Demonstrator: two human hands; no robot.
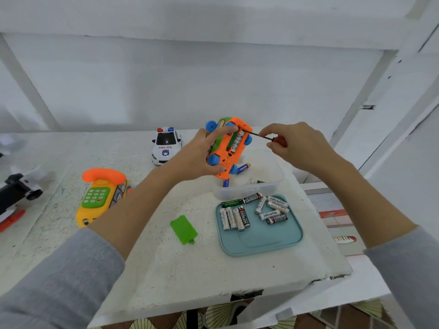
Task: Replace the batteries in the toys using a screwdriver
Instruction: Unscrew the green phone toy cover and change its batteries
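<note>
My left hand point(202, 153) grips an orange toy point(231, 148) with blue wheels, turned underside up above the table. Its battery bay is open and a battery shows inside. My right hand point(294, 143) pinches a red-handled screwdriver point(268, 138), whose dark tip reaches into the top of the open bay. The green battery cover point(184, 229) lies flat on the table in front of me. Several loose batteries point(251, 211) lie on a teal tray point(263, 241) to the right of the cover.
A clear plastic box point(268, 184) with a blue battery point(243, 167) stands behind the tray. A police car toy point(166, 144) sits at the back. A yellow phone toy point(102, 195) lies on the left, with a black-and-white toy point(17, 188) at the far left edge.
</note>
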